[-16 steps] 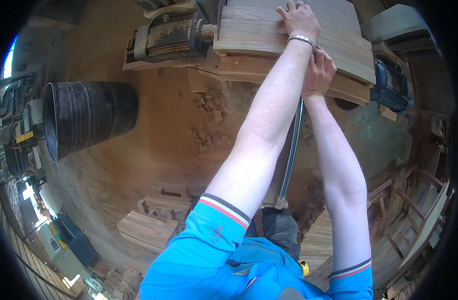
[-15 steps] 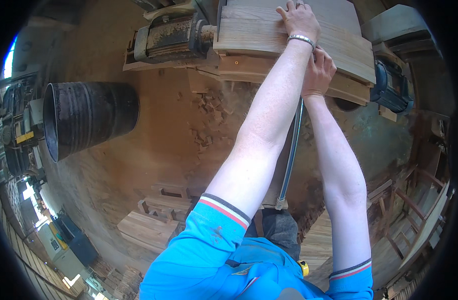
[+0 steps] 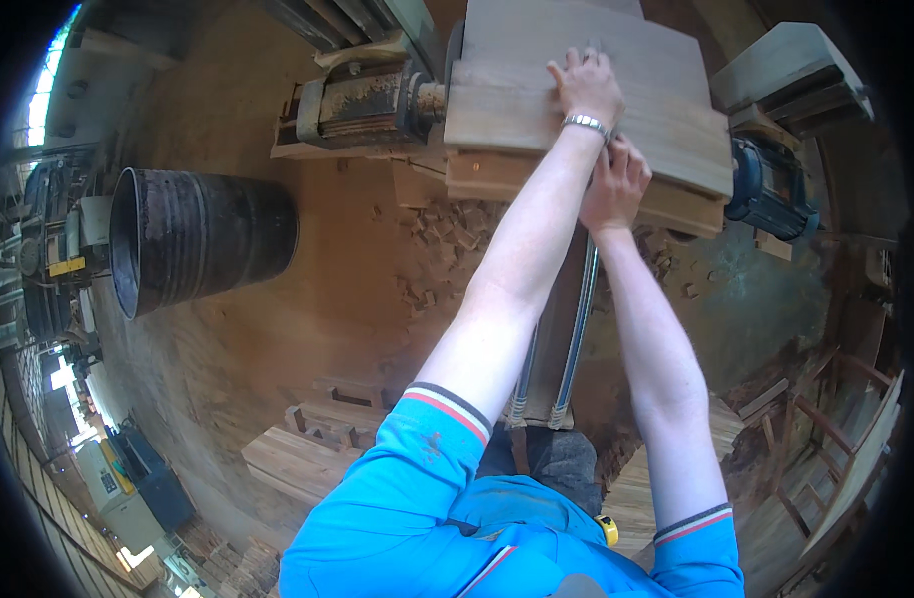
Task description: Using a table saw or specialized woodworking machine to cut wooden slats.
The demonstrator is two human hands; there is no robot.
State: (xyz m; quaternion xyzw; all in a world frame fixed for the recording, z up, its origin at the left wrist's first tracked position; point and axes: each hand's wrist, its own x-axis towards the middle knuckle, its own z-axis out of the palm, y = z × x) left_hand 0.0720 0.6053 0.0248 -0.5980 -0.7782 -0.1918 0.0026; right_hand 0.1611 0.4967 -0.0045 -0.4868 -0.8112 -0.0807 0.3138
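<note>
My left hand (image 3: 589, 90) rests palm down on a wide, flat wooden board (image 3: 512, 105), its fingers spread out. A metal band circles that wrist. Just nearer, my right hand (image 3: 616, 184) has its fingers curled at the board's front edge; the left wrist partly covers it, and its thumb is not visible. Beneath the board, a thicker wooden block (image 3: 492, 174) shows along the front. Two shiny metal rails (image 3: 577, 339) run from below the hands back toward my legs.
A rusty motor (image 3: 367, 105) flanks the board on the left, a blue motor (image 3: 773, 189) on the right. Wood offcuts (image 3: 447, 229) litter the dusty floor. A dark metal drum (image 3: 213, 239) lies to the left; stacked planks (image 3: 298, 458) sit near my legs.
The whole view has shifted a little. Both hands and the board appear lower and nearer, and both rails now show between my arms. My left hand stays flat, my right curled.
</note>
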